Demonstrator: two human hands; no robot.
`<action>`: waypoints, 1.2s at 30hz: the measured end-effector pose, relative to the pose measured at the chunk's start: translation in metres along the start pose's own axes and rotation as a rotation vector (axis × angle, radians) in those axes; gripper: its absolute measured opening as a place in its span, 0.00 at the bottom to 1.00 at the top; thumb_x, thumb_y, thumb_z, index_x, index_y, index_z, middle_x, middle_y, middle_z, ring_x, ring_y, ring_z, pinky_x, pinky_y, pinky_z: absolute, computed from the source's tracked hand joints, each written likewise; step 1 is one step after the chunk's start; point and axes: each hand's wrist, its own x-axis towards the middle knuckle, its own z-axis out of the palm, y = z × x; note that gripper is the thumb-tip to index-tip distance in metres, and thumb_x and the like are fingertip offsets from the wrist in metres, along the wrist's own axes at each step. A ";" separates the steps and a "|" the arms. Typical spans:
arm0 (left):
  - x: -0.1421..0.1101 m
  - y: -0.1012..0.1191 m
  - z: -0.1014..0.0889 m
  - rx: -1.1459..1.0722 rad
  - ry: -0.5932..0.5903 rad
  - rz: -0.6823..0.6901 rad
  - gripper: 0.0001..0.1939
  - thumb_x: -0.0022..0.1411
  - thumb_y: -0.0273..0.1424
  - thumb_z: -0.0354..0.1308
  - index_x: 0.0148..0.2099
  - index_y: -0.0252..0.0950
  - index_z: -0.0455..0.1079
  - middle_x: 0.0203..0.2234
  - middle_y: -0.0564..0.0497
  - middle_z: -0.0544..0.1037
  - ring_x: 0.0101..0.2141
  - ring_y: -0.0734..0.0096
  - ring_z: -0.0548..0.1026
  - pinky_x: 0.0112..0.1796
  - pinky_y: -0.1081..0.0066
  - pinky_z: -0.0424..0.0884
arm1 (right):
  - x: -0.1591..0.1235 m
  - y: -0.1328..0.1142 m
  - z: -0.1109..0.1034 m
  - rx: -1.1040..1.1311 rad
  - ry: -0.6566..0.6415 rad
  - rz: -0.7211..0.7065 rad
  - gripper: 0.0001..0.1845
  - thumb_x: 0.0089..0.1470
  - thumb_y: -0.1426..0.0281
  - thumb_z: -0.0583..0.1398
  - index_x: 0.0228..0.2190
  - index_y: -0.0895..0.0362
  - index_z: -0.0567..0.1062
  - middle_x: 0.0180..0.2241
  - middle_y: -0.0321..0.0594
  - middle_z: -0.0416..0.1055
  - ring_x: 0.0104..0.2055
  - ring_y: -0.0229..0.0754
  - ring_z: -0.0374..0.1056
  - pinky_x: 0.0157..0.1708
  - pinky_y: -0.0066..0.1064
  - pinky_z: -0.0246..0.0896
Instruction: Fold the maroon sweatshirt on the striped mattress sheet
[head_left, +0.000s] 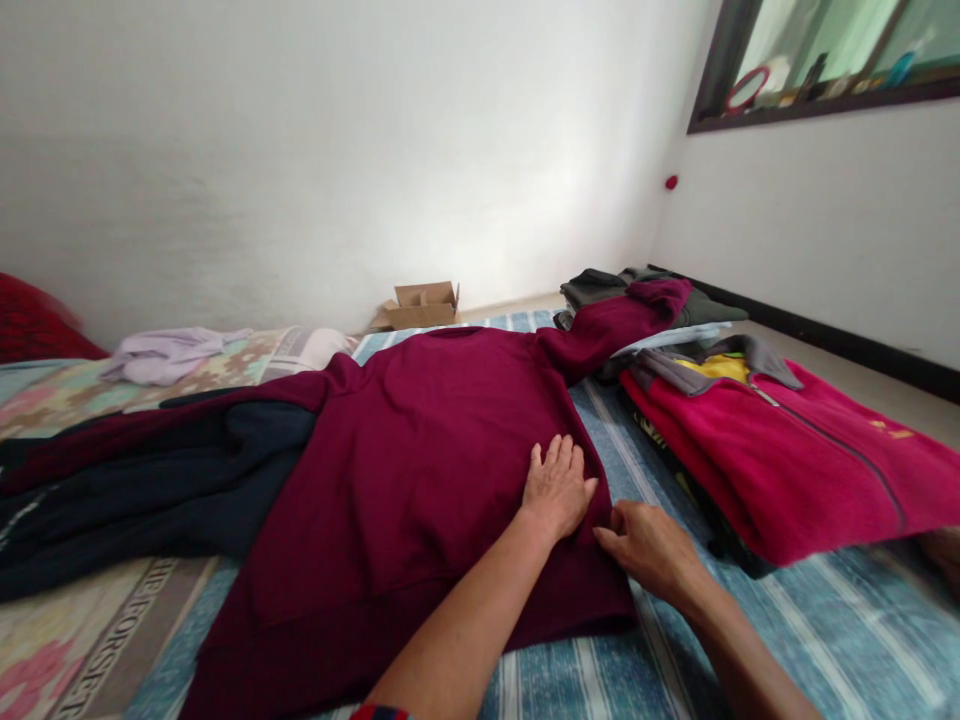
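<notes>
A maroon sweatshirt point(442, 430) lies spread across the bed, one sleeve out to the left over dark navy clothing point(277, 470), the other out to the back right over a folded stack. My left hand point(559, 487) rests palm down on its right side, fingers stretched out. Just right of it, my right hand point(651, 548) is at the sweatshirt's side edge, fingers curled and thumb on the cloth. The curled fingertips are partly hidden. The sweatshirt's hem is towards me.
Right of the sweatshirt, a folded pink zip jacket point(817, 460) tops a pile. Folded dark clothes point(712, 308) sit behind it. A cardboard box point(422, 305) stands by the wall, with a pale lilac cloth point(169, 352) farther left. A blue striped sheet point(840, 620) covers the bed here.
</notes>
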 end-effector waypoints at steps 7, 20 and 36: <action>0.000 0.008 0.001 0.009 0.024 -0.044 0.28 0.67 0.40 0.39 0.62 0.30 0.54 0.62 0.40 0.56 0.62 0.55 0.50 0.58 0.49 0.48 | 0.001 -0.009 -0.004 -0.111 -0.028 -0.021 0.11 0.47 0.68 0.53 0.27 0.57 0.74 0.30 0.48 0.75 0.35 0.49 0.71 0.26 0.31 0.49; -0.001 0.013 -0.001 -0.020 0.044 -0.080 0.26 0.66 0.38 0.41 0.61 0.30 0.56 0.61 0.39 0.57 0.61 0.51 0.51 0.56 0.45 0.49 | 0.007 0.015 0.009 0.293 0.089 -0.061 0.08 0.41 0.75 0.51 0.15 0.56 0.62 0.15 0.34 0.64 0.19 0.34 0.61 0.19 0.24 0.46; -0.020 0.017 -0.008 -0.091 -0.062 0.002 0.31 0.66 0.46 0.36 0.64 0.30 0.51 0.64 0.39 0.49 0.64 0.55 0.42 0.59 0.51 0.44 | 0.006 0.022 0.009 0.597 -0.071 0.069 0.10 0.43 0.78 0.50 0.16 0.55 0.59 0.09 0.27 0.56 0.11 0.31 0.53 0.10 0.20 0.42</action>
